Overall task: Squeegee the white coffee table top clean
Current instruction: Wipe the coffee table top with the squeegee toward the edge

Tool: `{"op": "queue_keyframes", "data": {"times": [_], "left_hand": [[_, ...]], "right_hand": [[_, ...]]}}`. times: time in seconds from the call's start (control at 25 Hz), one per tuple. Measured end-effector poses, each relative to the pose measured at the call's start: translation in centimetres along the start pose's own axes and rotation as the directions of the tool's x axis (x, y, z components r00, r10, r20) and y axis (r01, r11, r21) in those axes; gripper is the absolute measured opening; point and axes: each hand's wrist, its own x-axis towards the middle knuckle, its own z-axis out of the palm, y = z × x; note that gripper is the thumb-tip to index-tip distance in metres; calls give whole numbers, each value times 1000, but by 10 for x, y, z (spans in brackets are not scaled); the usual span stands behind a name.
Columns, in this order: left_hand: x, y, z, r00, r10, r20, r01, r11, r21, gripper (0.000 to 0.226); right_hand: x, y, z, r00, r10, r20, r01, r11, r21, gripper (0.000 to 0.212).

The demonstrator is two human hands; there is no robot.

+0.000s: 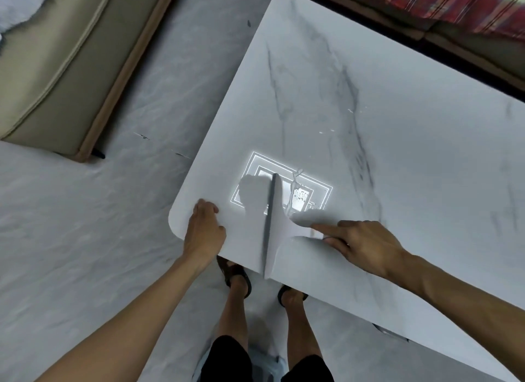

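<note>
Head view: looked down on a corner of the white table [397, 160], the person standing at its near edge.
Sofa [48, 69]: far left on the floor, well apart from the table.
Left hand [203, 231]: rested on the table's near corner, fingers curled together over the rim, holding nothing; it seemed to brace.
Squeegee [270, 225]: a white tool with a thin grey blade, lying on the top between the two hands, nearer the left.
Blade axis: ran away from the person, from the near edge toward a bright light reflection [284, 185] on the top.
Water [295, 191]: a thin wet streak and droplets just right of the blade's far end, inside the reflection.
Right hand [360, 245]: gripped the white handle end on the squeegee's right side, forefinger stretched along it, the other fingers clamped below.
Key relation: the blade lay left of the right hand, crosswise to the arm, so a sideways stroke would sweep broadside.
Judgement: the wet patch looked unswept; the next pass probably needed the blade kept flat and carried over it to an edge.
Cloth [454, 6]: patterned, far right, off the table.
</note>
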Motion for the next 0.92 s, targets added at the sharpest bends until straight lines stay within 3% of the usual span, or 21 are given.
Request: {"op": "queue_keyframes", "data": {"times": [0.16, 0.24, 0.52, 0.72, 0.84, 0.92], "left_hand": [[-1, 9, 10, 993, -118, -10, 117, 992, -52, 29], [-5, 12, 15, 990, -142, -15, 141, 989, -37, 26], [-24, 47, 52, 998, -21, 62, 16, 997, 70, 28], [-19, 58, 64, 978, -74, 194, 24, 969, 247, 24], [-17, 60, 58, 981, -82, 175, 42, 974, 222, 21], [-20, 60, 54, 985, -119, 124, 99, 983, 154, 18]], "right_hand": [[37, -64, 36, 972, -182, 150, 186, 982, -16, 39], [43, -68, 45, 964, -223, 143, 234, 970, -64, 39], [-17, 53, 14, 988, -141, 65, 145, 988, -60, 41], [-69, 136, -15, 999, -27, 21, 30, 989, -144, 39], [-85, 142, -26, 999, -2, 47, 13, 976, -218, 43], [-79, 120, -20, 994, -98, 42, 105, 971, -216, 42]]}}
